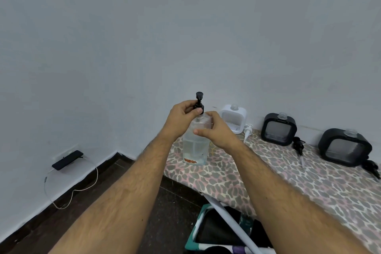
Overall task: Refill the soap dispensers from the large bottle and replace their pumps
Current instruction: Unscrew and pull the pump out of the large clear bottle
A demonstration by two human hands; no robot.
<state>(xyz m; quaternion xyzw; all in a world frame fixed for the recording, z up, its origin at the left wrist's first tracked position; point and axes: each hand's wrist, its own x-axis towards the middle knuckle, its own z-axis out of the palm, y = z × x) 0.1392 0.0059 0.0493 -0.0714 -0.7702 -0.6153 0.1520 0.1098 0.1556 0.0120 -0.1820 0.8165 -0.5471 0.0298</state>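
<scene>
A phone (67, 160) hangs at the wall socket. Our left hand (181, 116) pinches the black pump (199, 102) atop the large bottle (194, 146), which stands on the spotted cloth (288, 181); our right hand (216, 128) grips its shoulder. Further right stand a white dispenser (234, 118) and two black dispensers (278, 129), pumps off.

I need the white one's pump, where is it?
The white pump lies on the leopard-print board, against the white dispenser, right of the large bottle.
</scene>
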